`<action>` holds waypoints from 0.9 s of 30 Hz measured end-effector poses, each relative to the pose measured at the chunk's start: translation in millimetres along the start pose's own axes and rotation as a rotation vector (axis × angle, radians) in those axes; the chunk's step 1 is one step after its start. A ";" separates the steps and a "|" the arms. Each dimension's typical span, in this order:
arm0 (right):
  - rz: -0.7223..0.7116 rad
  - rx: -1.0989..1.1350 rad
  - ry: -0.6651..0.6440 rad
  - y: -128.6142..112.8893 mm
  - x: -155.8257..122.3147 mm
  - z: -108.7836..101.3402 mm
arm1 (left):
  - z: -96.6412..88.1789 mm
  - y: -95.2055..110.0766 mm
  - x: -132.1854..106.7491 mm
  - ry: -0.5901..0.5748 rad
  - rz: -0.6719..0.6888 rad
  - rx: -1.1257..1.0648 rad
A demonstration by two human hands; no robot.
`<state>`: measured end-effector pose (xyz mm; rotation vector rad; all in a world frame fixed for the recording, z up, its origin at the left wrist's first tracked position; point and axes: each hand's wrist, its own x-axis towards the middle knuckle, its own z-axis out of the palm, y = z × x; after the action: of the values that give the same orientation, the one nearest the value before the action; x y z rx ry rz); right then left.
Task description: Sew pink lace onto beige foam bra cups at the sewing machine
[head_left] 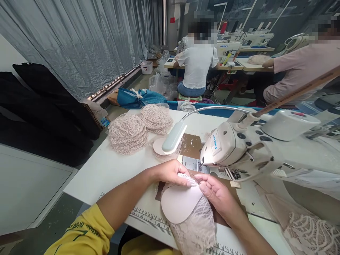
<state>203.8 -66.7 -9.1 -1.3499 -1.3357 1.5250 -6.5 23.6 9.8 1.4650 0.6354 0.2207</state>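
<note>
Yellow sleeve (97,221), both hands (171,172) (218,194) — holding pale lace (202,226)

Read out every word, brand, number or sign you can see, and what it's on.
"JUKI", blue, on the near sewing machine.
"JUKI", blue, on the farther sewing machine by the white-shirted person.
Too skewed to read surely: lettering on the yellow sleeve.
Too small: numbers on the tabletop ruler.
Too blurred: the white bin label.

The lace (195,230) is pale beige openwork, the pad (179,205) plain pale pink, the sewing machine (227,141) white with blue lettering (215,142), the sleeve (89,219) yellow, the curtain (101,42) grey.
</note>
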 end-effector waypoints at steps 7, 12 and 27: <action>-0.087 -0.181 -0.006 -8.4 1.9 -3.1 | 7.2 -2.8 3.5 -0.006 -0.008 -0.072; -0.188 -0.234 -0.027 -18.7 2.7 1.3 | 7.3 -1.2 3.7 -0.041 -0.006 -0.068; -0.056 -0.136 -0.040 -22.9 0.1 8.6 | -10.6 22.1 -25.6 0.265 0.095 0.304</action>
<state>192.6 -63.4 12.3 -1.3595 -1.5131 1.4526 -27.7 22.3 38.1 1.7769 0.8414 0.4116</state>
